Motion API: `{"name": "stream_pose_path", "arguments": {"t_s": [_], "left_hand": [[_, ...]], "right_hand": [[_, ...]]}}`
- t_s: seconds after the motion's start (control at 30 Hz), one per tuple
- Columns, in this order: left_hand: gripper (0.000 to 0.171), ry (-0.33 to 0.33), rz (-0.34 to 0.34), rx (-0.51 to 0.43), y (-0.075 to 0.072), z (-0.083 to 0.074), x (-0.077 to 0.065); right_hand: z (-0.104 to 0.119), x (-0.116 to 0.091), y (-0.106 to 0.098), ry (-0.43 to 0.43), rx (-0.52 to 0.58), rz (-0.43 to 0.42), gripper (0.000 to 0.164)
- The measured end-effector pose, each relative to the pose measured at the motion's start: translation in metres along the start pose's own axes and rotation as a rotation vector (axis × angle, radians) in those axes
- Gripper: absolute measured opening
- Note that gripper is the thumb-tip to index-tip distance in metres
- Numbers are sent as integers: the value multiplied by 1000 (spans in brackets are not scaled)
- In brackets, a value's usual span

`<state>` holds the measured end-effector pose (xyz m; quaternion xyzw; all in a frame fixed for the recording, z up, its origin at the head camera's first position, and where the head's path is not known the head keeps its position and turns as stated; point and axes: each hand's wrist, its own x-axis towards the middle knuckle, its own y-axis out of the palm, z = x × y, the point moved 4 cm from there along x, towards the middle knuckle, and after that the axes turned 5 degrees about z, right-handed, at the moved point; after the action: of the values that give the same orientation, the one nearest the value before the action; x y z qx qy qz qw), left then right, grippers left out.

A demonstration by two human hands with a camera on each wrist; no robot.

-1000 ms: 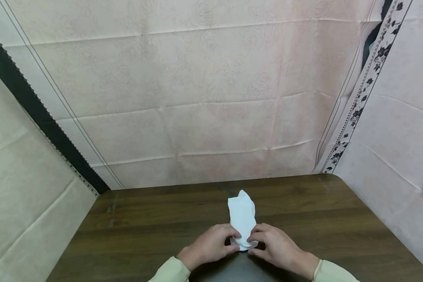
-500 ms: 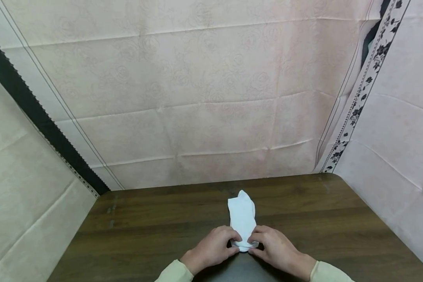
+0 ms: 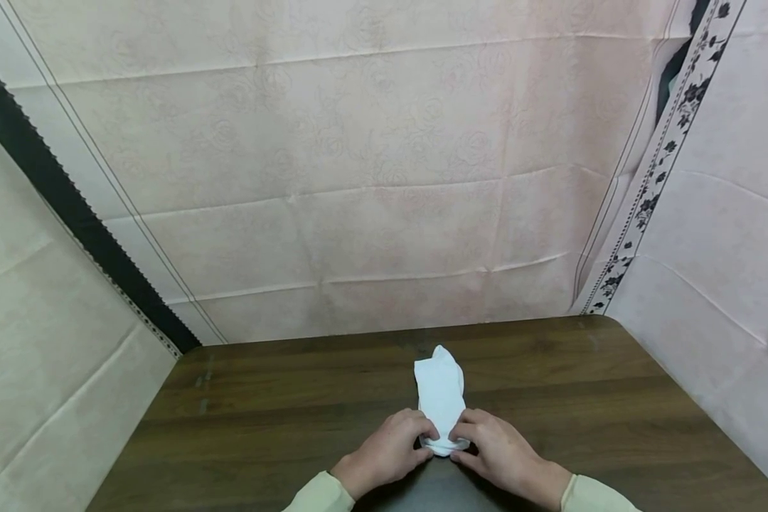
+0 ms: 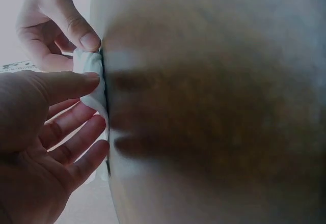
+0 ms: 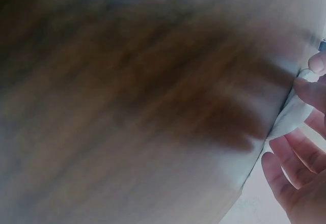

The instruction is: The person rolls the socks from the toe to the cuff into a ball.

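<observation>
A white sock (image 3: 439, 391) lies lengthwise on the brown wooden table, its near end folded into a small roll. My left hand (image 3: 393, 444) pinches the left side of that roll between thumb and fingers. On the opposite side my right hand (image 3: 502, 451) pinches it too. In the left wrist view, the left thumb presses on the rolled sock (image 4: 91, 89) while several fingers spread out beneath it. The right wrist view shows the roll (image 5: 293, 114) at its right edge, under the right thumb.
The wooden table (image 3: 262, 398) spreads out on both sides of the sock. Behind it hangs a pale creased cloth (image 3: 371, 235), with another cloth sheet (image 3: 717, 284) at the right. A black strip (image 3: 83, 206) slants down at the left.
Both hands keep their pinch on the near end of the sock. The left hand has shifted very slightly right and its fold looks a little tighter.
</observation>
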<state>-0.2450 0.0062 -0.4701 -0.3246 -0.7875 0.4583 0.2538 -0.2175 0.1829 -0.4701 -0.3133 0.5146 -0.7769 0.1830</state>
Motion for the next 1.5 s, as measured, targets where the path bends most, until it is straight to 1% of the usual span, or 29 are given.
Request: {"name": "stream_pose_path", "arguments": {"t_s": [0.27, 0.57, 0.67, 0.83, 0.97, 1.03, 1.1, 1.2, 1.3, 1.5], "left_hand": [[4, -25, -6, 20, -2, -2, -1], [5, -41, 4, -29, -2, 0, -2], [5, -54, -7, -37, -3, 1, -2], [8, -79, -40, -60, -4, -1, -2], [8, -96, -63, -79, -5, -2, -1], [8, -112, -63, -96, -5, -2, 0], [8, -127, -58, -111, -5, -1, 0], [9, -133, -54, -134, -4, -1, 0], [10, -123, -56, -150, -4, 0, 2], [5, -142, -72, -196, -3, 0, 1]], "right_hand": [[1, 0, -1, -18, -9, -18, 11], [5, 0, -2, -24, 13, -3, 4], [6, 0, -2, -22, 17, -14, 2], [9, 1, -2, -17, -19, -66, 10], [11, 2, -1, 1, -55, -93, 24], [11, 3, 0, 5, -62, -95, 24], [11, 4, 0, 4, -61, -95, 21], [11, 5, 0, -6, -46, -99, 13], [11, 5, 0, -17, -6, -94, 6], [9, 7, 2, -12, 77, -52, 7]]}}
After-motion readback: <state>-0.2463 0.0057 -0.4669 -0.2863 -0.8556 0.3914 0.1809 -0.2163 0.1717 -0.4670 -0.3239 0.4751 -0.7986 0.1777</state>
